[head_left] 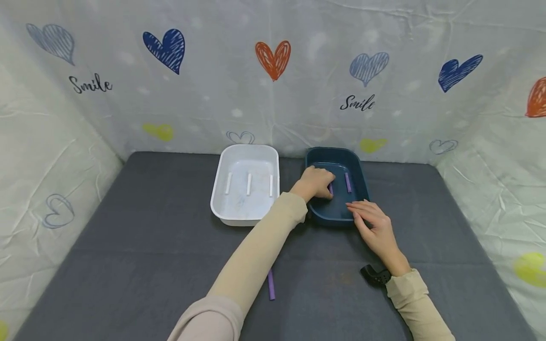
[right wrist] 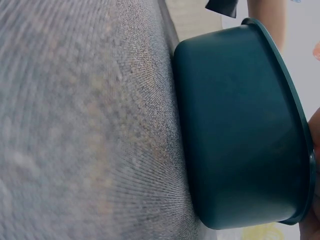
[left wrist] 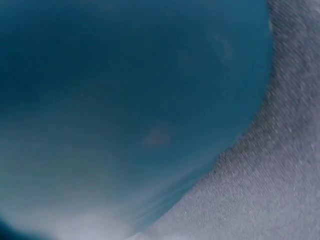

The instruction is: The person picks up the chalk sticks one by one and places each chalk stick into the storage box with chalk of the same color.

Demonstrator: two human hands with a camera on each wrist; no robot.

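My left hand (head_left: pixel 319 182) reaches into the dark teal tub (head_left: pixel 321 219), thumb and fingers around a short purple stick (head_left: pixel 331 188) partly hidden by the hand. Just right of it, another purple stick (head_left: pixel 348 183) lies on the tub's floor. At the tub's near right corner, my right hand (head_left: pixel 374 229) has its fingers laid over the rim, fairly straight. The right wrist view shows the tub's outer wall (right wrist: pixel 240 130), with fingers (right wrist: pixel 315 135) at its rim. Only blurred teal plastic (left wrist: pixel 125 100) and grey cloth fill the left wrist view.
Left of the teal tub stands a white tub (head_left: pixel 245 214) with three white sticks (head_left: pixel 249 184) inside. A further purple stick (head_left: pixel 271 285) lies on the grey cloth (head_left: pixel 149 237) beside my left forearm. A printed curtain (head_left: pixel 315 104) hangs behind the table.
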